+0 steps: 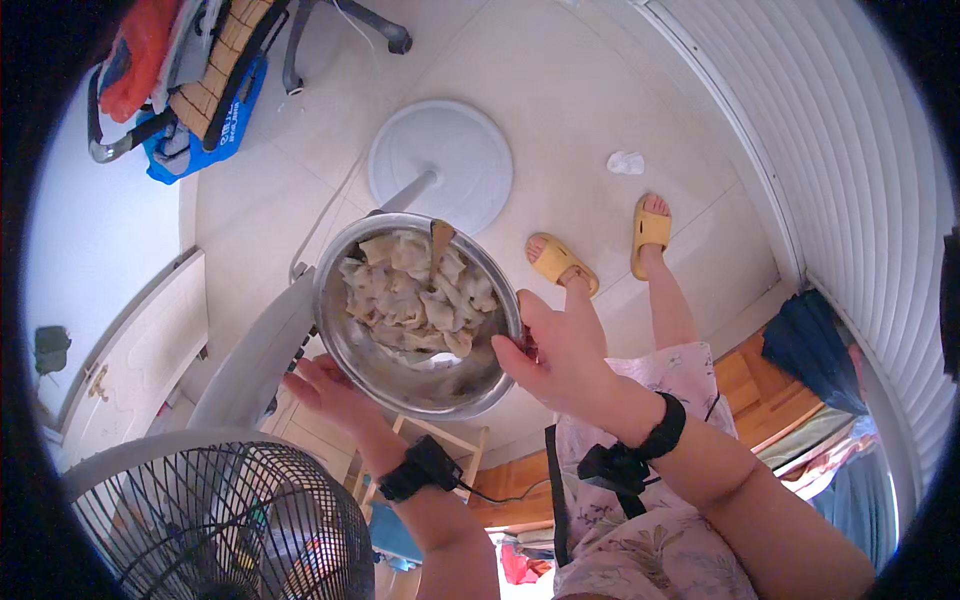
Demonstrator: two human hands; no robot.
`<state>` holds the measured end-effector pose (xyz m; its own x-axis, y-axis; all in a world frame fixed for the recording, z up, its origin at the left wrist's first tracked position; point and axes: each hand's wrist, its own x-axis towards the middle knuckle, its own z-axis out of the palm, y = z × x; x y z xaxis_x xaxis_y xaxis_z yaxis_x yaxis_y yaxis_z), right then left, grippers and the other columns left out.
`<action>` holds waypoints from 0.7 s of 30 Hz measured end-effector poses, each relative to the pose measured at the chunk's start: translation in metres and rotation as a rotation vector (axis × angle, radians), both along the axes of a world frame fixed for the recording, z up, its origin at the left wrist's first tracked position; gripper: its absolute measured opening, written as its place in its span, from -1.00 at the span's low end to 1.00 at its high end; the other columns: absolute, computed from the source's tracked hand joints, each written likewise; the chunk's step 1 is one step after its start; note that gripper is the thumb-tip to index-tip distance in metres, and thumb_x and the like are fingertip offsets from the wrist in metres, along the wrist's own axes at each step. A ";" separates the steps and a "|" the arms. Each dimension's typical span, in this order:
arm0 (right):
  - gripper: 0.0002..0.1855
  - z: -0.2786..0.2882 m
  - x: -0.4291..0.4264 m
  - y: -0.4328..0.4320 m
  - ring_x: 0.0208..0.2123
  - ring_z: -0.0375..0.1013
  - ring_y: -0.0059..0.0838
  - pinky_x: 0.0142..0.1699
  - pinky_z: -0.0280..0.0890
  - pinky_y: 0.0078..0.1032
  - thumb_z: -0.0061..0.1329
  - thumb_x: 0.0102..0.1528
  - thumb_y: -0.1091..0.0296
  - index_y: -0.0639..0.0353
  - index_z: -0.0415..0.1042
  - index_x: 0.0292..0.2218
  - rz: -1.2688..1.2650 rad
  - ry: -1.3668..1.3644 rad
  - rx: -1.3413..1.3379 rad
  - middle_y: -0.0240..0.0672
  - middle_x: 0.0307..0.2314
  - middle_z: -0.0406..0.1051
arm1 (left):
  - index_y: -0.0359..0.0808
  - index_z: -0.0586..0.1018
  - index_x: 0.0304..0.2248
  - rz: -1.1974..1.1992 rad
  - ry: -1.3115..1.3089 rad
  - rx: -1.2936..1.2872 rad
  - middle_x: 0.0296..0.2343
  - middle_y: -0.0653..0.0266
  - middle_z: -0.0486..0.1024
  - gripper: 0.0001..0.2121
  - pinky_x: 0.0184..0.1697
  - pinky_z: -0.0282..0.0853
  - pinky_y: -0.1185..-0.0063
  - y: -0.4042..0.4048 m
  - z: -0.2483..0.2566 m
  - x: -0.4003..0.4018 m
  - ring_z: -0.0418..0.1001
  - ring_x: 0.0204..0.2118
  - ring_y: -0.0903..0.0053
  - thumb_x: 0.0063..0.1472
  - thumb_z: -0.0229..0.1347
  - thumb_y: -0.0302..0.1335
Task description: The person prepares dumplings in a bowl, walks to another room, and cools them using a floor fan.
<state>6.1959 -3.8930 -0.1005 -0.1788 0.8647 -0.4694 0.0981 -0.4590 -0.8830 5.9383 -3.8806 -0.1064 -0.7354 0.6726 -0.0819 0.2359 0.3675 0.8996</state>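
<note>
A round stainless steel bowl (345,375) is held up in front of me, partly over the floor fan's base. Pale, folded pieces of dough that look like dumplings (409,289) fill its far half, and a brown-handled utensil (441,238) leans among them at the far rim. My right hand (551,352) grips the bowl's right side, thumb over the rim. My left hand (330,394) is at the lower left of the bowl, fingers apart, close to the dark buttons on the grey post of the fan (259,345). Whether it touches bowl or post is hard to tell.
The fan's wire cage (232,517) stands at lower left, its round base (442,161) on the tiled floor. A cord (330,206) runs along the floor. A crumpled white tissue (625,162) lies near my yellow slippers (651,229). A pleated white folding door (840,150) borders the right.
</note>
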 end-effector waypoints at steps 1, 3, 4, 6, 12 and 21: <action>-0.77 0.000 0.000 0.000 -0.66 0.34 -0.05 -0.59 0.16 -0.31 -0.11 0.03 0.43 0.30 0.09 -0.40 0.000 -0.003 0.007 -0.03 -0.73 0.27 | -0.17 0.11 0.03 0.009 -0.003 0.010 -0.72 0.44 0.29 -0.61 -0.72 0.01 0.78 0.000 0.000 0.000 0.17 -0.73 0.79 0.26 -0.12 -0.30; -0.77 0.001 -0.001 0.000 -0.67 0.33 -0.05 -0.60 0.16 -0.31 -0.11 0.03 0.42 0.30 0.09 -0.41 -0.014 -0.004 0.027 -0.03 -0.74 0.26 | -0.16 0.12 0.01 0.011 -0.003 0.004 -0.72 0.43 0.29 -0.62 -0.71 0.04 0.78 0.000 0.001 0.001 0.19 -0.72 0.78 0.26 -0.12 -0.29; -0.77 0.002 -0.001 -0.001 -0.67 0.33 -0.04 -0.60 0.16 -0.31 -0.10 0.03 0.42 0.30 0.09 -0.41 -0.026 -0.002 0.039 -0.03 -0.74 0.26 | -0.16 0.13 0.00 0.013 -0.002 -0.002 -0.72 0.43 0.29 -0.63 -0.70 0.07 0.77 -0.001 0.002 0.000 0.20 -0.71 0.78 0.25 -0.11 -0.29; -0.76 0.002 -0.001 -0.002 -0.67 0.33 -0.04 -0.60 0.16 -0.30 -0.10 0.03 0.42 0.31 0.09 -0.41 -0.020 -0.009 0.044 -0.03 -0.74 0.26 | -0.15 0.13 0.00 0.006 -0.053 0.016 -0.71 0.42 0.29 -0.64 -0.69 0.09 0.77 -0.003 0.003 -0.003 0.21 -0.70 0.77 0.26 -0.12 -0.30; -0.82 0.004 -0.004 0.000 -0.39 0.18 -0.34 -0.41 0.17 -0.45 -0.01 -0.07 0.35 0.17 0.25 -0.47 0.002 -0.096 -0.050 -0.36 -0.76 0.20 | -0.12 0.13 0.01 -0.012 -0.122 -0.031 -0.67 0.39 0.30 -0.65 -0.66 0.12 0.75 -0.005 0.013 -0.017 0.23 -0.65 0.75 0.27 -0.14 -0.33; -0.78 0.006 -0.003 0.002 -0.51 0.25 -0.15 -0.52 0.17 -0.36 -0.05 -0.02 0.37 0.24 0.15 -0.45 0.013 -0.053 -0.007 -0.17 -0.74 0.22 | -0.17 0.20 -0.07 -0.161 -0.153 0.009 -0.66 0.35 0.25 -0.73 -0.58 0.19 0.70 -0.007 0.004 -0.054 0.22 -0.61 0.69 0.23 -0.13 -0.46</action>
<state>6.1926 -3.8914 -0.0949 -0.1649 0.8593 -0.4841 0.1506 -0.4631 -0.8734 5.8842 -3.8876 -0.1026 -0.5980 0.7815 -0.1777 0.1511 0.3276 0.9327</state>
